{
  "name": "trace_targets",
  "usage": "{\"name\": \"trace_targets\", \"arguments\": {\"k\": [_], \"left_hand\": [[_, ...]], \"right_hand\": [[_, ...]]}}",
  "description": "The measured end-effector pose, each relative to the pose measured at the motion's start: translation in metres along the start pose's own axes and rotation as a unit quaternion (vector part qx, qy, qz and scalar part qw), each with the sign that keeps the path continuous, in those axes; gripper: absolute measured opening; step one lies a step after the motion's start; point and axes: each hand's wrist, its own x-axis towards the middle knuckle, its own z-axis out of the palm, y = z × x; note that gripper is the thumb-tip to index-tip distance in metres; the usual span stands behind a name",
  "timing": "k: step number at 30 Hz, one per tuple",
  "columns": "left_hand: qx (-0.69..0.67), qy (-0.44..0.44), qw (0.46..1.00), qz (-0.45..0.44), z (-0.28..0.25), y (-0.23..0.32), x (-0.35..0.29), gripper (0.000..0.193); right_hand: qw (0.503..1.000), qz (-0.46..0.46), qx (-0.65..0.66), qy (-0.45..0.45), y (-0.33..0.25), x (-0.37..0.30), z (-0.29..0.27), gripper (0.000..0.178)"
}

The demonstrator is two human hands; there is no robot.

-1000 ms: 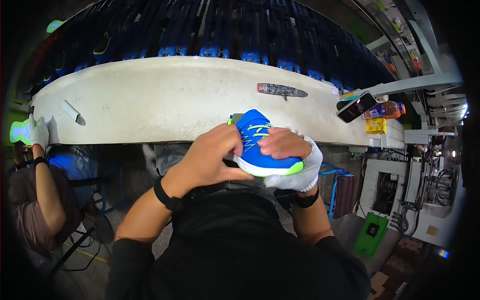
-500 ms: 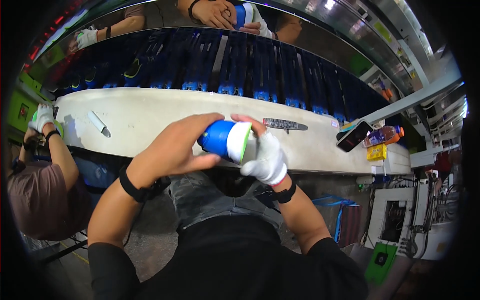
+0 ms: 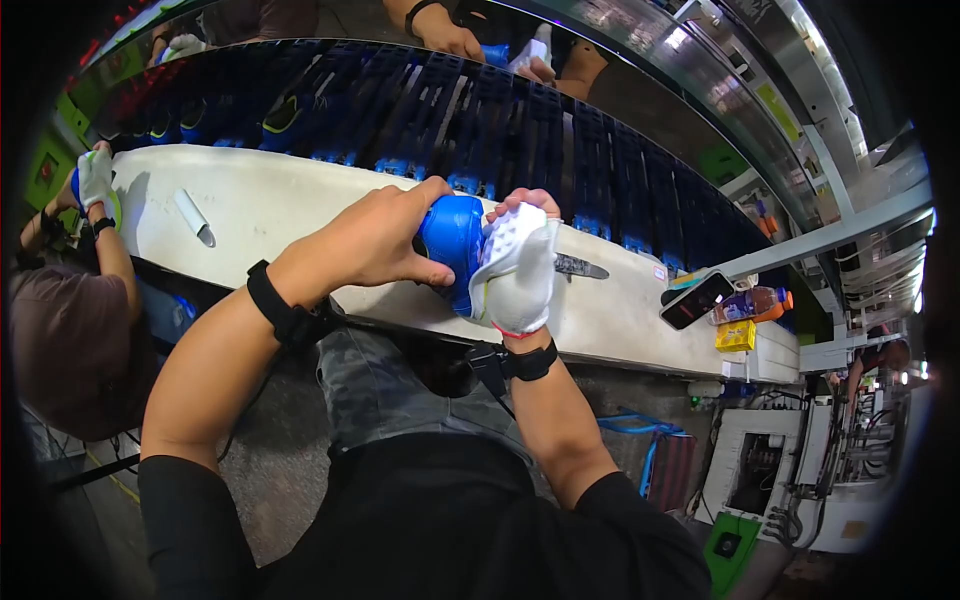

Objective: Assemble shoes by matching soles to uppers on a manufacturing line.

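Above the front edge of the pale work ledge (image 3: 260, 250), a blue shoe (image 3: 455, 235) with a white and lime-green sole is held between my two hands. My bare left hand (image 3: 380, 235) wraps the blue upper from the left, its thumb along the near side. On the sole side, my right hand (image 3: 522, 265) grips the shoe in a white glove with bare fingertips showing, and covers much of the sole. A knife-like tool with a dark wrapped handle (image 3: 582, 267) lies just right of the right hand, partly hidden by it.
A dark slatted conveyor (image 3: 400, 120) runs behind the ledge, with shoes (image 3: 283, 115) at its left. A white-handled blade (image 3: 194, 218) lies left. A phone (image 3: 698, 300), a bottle (image 3: 750, 305) and a yellow box (image 3: 735, 336) sit right. A co-worker (image 3: 75, 310) works at far left.
The shoe has turned and its sole is now mostly behind my gloved right hand, which has moved up and over it. The view has shifted slightly.
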Motion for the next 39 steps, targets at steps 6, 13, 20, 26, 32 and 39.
{"name": "trace_targets", "arguments": {"k": [6,13,20,26,32,39], "left_hand": [[0.096,-0.012,0.993,0.071,0.002,0.039,0.017,0.075],[0.163,0.017,0.972,0.170,0.034,0.075,0.007,0.060],[0.195,0.022,0.960,0.202,0.047,0.076,-0.009,0.049],[0.091,-0.040,0.987,0.127,-0.005,0.078,-0.057,0.097],[-0.036,0.006,0.998,0.051,0.037,0.064,-0.115,0.117],[0.037,0.163,0.980,0.106,0.059,0.029,-0.111,0.071]], "right_hand": [[0.984,0.023,-0.167,-0.053,-0.030,-0.009,-0.011,0.076],[0.994,0.066,-0.086,-0.012,-0.066,-0.028,-0.022,0.095],[0.920,0.097,-0.371,-0.074,-0.107,-0.049,-0.008,0.058],[0.866,-0.043,-0.468,-0.171,-0.090,-0.093,-0.035,0.098],[0.844,-0.070,-0.507,-0.157,-0.050,-0.108,-0.047,0.068],[0.804,-0.039,-0.567,-0.173,-0.052,-0.094,-0.034,0.066]]}}
